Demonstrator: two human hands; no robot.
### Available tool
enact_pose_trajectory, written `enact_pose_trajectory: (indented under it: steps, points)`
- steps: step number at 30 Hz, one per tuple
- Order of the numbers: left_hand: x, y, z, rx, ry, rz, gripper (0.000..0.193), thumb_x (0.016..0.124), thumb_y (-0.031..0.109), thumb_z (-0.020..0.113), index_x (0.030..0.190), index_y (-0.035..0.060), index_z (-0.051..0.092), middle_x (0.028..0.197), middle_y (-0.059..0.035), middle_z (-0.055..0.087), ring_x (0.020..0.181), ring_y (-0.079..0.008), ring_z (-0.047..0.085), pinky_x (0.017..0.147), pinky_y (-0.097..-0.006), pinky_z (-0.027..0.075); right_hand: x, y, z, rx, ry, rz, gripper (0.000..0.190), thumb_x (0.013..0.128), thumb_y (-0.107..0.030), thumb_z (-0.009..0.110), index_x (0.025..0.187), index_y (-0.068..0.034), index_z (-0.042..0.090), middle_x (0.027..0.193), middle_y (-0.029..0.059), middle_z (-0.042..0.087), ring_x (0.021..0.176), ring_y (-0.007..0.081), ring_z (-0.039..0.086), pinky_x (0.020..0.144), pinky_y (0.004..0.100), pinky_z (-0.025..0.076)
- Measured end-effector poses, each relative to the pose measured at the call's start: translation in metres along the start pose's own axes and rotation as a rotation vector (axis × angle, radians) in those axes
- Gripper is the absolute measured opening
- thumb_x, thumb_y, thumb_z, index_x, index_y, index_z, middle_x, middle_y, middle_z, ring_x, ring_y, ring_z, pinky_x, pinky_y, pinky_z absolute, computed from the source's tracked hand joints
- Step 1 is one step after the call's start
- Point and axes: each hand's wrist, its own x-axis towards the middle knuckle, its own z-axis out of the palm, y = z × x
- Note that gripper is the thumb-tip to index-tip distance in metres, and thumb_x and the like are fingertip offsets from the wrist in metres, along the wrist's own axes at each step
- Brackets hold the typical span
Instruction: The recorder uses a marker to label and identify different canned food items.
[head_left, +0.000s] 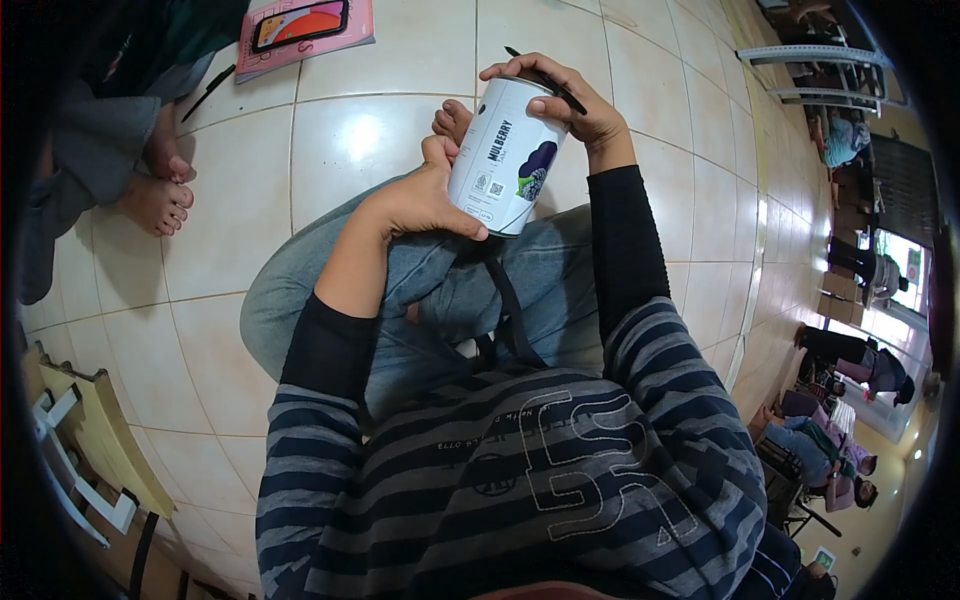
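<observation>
A white cylindrical can with a mulberry jam label (504, 150) is tilted above my crossed legs, held between both hands. My left hand (424, 191) cups its lower left side, with the thumb at the bottom rim. My right hand (570, 101) grips the top end, its thumb on the label and its fingers over the rim. A black pen (559, 91) is also tucked between the thumb and fingers of my right hand. The can's far side and some fingertips are hidden.
A smartphone (300, 26) lies on a pink book (360, 30), near another black pen (208, 93) on the tiled floor. Another person's bare feet (156, 204) are at the left. A yellowish piece of furniture (112, 435) stands lower left; several people are far right.
</observation>
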Motion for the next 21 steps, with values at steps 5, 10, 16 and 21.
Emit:
enact_pose_trajectory:
  steps: [5, 10, 16, 21]
  points:
    - [0.001, -0.001, -0.001, 0.011, -0.02, 0.002, 0.111, 0.041, 0.034, 0.091, 0.117, 0.0009, 0.017, 0.114, -0.0137, 0.033, 0.119, -0.0235, 0.034, 0.103, -0.0281, 0.026, -0.001, -0.003, 0.002, 0.006, -0.003, 0.013, 0.059, 0.061, -0.041, 0.07, 0.109, -0.01, 0.056, 0.118, 0.0165, 0.058, 0.106, 0.0294, 0.057, 0.091, 0.0365, 0.047]
    - [-0.001, 0.001, 0.0, -0.034, -0.024, -0.006, 0.11, 0.041, 0.03, 0.09, 0.118, 0.001, 0.016, 0.114, -0.0137, 0.034, 0.118, -0.0236, 0.035, 0.102, -0.0276, 0.027, -0.003, -0.006, 0.003, -0.006, -0.009, 0.015, 0.057, 0.062, -0.04, 0.07, 0.109, -0.011, 0.056, 0.119, 0.0158, 0.058, 0.108, 0.029, 0.056, 0.092, 0.0365, 0.046]
    - [-0.003, 0.004, -0.001, -0.063, -0.026, -0.036, 0.108, 0.041, 0.026, 0.088, 0.118, 0.0015, 0.016, 0.113, -0.0133, 0.034, 0.117, -0.0235, 0.036, 0.101, -0.0265, 0.028, -0.005, -0.01, 0.005, -0.024, -0.002, 0.017, 0.055, 0.064, -0.039, 0.069, 0.109, -0.011, 0.055, 0.12, 0.0152, 0.057, 0.109, 0.029, 0.056, 0.092, 0.036, 0.046]
    - [-0.002, 0.003, -0.001, -0.051, -0.036, -0.032, 0.108, 0.041, 0.026, 0.088, 0.119, 0.0011, 0.017, 0.113, -0.0133, 0.035, 0.116, -0.0237, 0.037, 0.102, -0.0266, 0.028, -0.007, -0.013, 0.006, -0.035, 0.002, 0.021, 0.055, 0.064, -0.039, 0.069, 0.109, -0.011, 0.055, 0.121, 0.0151, 0.057, 0.11, 0.0288, 0.055, 0.092, 0.0356, 0.046]
